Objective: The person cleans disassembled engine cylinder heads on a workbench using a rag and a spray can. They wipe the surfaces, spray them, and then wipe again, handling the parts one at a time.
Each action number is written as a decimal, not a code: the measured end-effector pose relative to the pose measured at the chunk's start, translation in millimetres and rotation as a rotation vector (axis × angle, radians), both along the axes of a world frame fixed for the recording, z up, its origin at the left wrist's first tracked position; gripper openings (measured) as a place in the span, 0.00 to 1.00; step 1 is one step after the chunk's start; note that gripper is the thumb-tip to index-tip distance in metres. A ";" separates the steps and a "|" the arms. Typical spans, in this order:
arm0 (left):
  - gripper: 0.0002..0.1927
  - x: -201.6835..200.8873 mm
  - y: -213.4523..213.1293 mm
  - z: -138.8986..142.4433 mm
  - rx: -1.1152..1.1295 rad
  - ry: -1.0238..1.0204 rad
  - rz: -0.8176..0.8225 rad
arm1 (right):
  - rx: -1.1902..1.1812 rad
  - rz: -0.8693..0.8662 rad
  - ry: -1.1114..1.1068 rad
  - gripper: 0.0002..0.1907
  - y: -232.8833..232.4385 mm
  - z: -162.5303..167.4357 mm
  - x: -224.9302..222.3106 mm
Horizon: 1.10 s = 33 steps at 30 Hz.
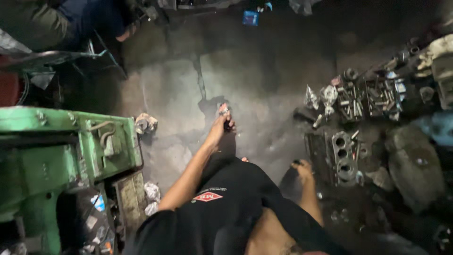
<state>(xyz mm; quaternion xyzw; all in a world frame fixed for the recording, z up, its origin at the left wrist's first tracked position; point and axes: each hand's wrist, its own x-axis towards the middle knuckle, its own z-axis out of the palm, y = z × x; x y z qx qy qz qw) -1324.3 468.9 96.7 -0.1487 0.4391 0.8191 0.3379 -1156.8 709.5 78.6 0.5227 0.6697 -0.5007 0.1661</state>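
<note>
My left hand (221,123) reaches forward over the dirty concrete floor (179,94), closed on a small shiny metal part (224,111) with a dark end. My right hand (304,169) hangs low by the floor, next to a grey metal block with round bores (343,155). The fingers point down onto something dark, and I cannot tell whether they hold it. My black shirt with a red diamond patch (207,196) fills the lower middle of the view.
A green machine (52,151) stands at the left, with crumpled rags (145,123) beside it. Trays of sockets and loose metal parts (373,97) crowd the right side. Another person (71,19) sits at the top left. A small blue packet (250,18) lies at the far end.
</note>
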 end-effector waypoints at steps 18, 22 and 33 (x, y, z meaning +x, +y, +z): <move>0.23 -458.7 122.8 1.1 -0.533 0.801 -0.558 | -0.211 1.247 0.466 0.22 81.4 25.7 -568.7; 0.29 -521.3 160.8 -1.9 -0.140 0.840 -0.527 | -0.233 1.107 0.628 0.20 136.4 34.5 -618.9; 0.24 -685.8 305.5 -22.0 -0.344 0.670 -0.439 | -0.717 0.670 0.893 0.21 314.5 34.3 -778.5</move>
